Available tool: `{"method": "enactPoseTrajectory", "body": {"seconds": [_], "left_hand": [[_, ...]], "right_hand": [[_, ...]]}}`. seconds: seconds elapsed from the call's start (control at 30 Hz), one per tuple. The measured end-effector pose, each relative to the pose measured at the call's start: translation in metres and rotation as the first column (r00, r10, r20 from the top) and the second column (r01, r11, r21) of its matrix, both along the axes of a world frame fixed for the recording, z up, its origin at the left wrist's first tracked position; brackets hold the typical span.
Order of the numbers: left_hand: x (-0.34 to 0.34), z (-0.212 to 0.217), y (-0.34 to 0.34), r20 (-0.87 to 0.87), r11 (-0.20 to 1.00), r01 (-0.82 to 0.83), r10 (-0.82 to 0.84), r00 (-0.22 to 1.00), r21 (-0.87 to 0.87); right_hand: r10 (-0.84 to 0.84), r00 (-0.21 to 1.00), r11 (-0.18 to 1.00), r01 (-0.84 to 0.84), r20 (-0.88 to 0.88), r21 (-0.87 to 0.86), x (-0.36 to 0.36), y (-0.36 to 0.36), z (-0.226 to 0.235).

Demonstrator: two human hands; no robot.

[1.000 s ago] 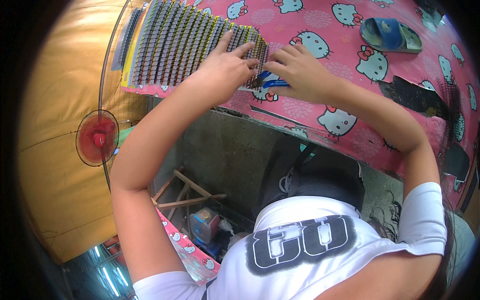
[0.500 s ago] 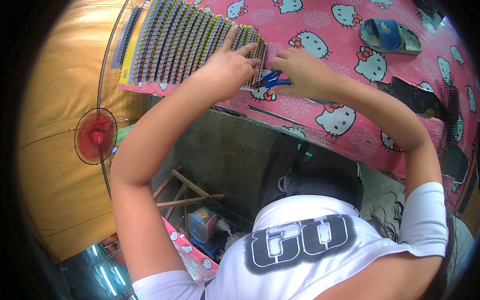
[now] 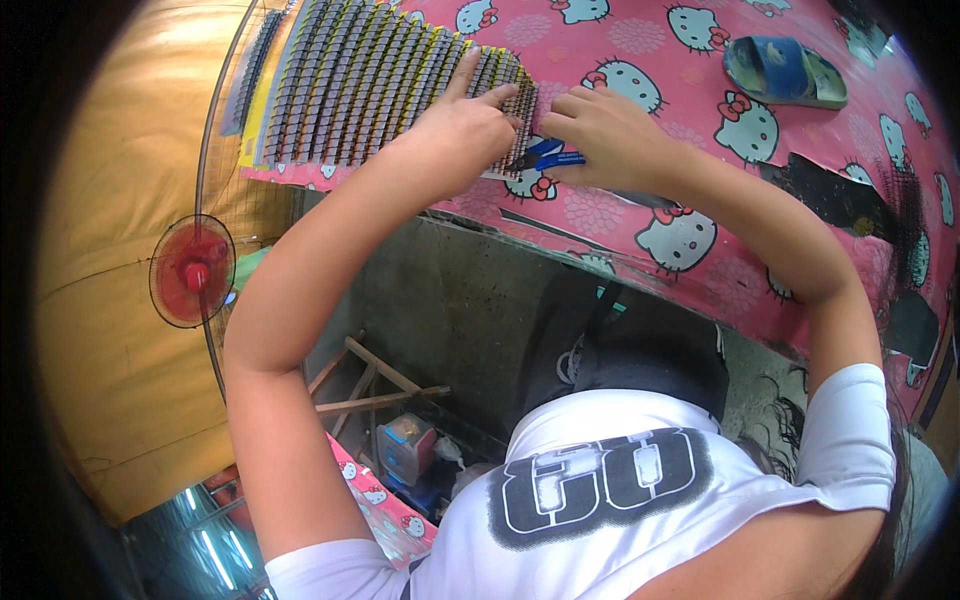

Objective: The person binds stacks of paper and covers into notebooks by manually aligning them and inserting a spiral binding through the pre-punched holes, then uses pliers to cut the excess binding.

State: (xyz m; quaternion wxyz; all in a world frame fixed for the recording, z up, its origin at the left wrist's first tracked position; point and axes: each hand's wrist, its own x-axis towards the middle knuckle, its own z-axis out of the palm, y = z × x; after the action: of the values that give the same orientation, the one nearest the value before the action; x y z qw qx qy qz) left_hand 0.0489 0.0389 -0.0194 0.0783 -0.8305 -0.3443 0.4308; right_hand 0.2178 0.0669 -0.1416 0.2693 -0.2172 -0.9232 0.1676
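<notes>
A panel of closely set rows of small dark pieces (image 3: 340, 90), with yellow showing between them, lies on the pink table cover at the upper left. Across its right-hand end rests my left hand (image 3: 465, 130), fingers spread and the index stretched out over the rows. My right hand (image 3: 605, 135) is closed around blue-handled pliers (image 3: 562, 160) just right of the panel. Their jaws point left toward the panel's lower right corner, close to my left fingers. Exactly what the jaw tips touch is too small to tell.
The pink patterned table cover (image 3: 600, 210) has worn dark patches at the right. A blue sandal (image 3: 785, 72) lies at the upper right. Left of the table are a red fan (image 3: 195, 275) and a yellow-tan sheet (image 3: 120, 200). Wooden legs (image 3: 380, 400) and a plastic container (image 3: 405, 445) sit below.
My right fingers have curled a little more and the pliers' handles look closer together. My left hand stays on the panel.
</notes>
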Motion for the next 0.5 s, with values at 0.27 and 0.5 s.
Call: {"method": "enactPoseTrajectory", "body": {"seconds": [0.27,0.5], "left_hand": [[0.0,0.001,0.003,-0.021,1.0,0.013,-0.014,1.0,-0.016],[-0.004,0.001,0.0,0.015,0.999,0.048,-0.048,0.999,0.018]], "right_hand": [[0.027,0.987,0.962,0.017,-0.156,0.273,-0.009,-0.001,-0.018],[0.021,0.999,0.802,0.0,0.028,-0.597,-0.009,0.004,0.014]]}}
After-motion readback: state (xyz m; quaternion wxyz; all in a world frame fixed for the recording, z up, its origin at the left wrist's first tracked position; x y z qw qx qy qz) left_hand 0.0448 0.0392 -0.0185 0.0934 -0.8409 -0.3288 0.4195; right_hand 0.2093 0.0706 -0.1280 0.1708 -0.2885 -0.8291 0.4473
